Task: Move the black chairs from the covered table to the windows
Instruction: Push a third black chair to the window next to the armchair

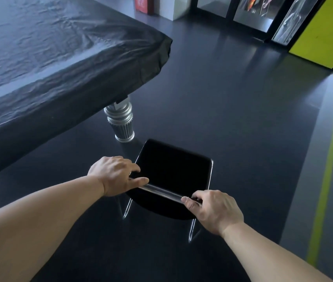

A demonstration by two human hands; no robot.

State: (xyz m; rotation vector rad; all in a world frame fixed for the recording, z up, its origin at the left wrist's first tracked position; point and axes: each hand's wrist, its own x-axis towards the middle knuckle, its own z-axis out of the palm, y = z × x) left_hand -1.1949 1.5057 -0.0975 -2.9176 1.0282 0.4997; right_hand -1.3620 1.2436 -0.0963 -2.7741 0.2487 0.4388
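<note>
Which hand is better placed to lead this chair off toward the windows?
Likely the right hand: it grips the chair back on the side toward the windows, while the left hand grips the table side.

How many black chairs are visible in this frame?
1. The black chair is beside the covered table's corner leg, left hand and right hand gripping its top rail. Others may lie outside the view.

No text, label or number can be read. The red box (142, 4) beside the white pillar (173, 7) bears pale marks, too blurred to make out.
</note>
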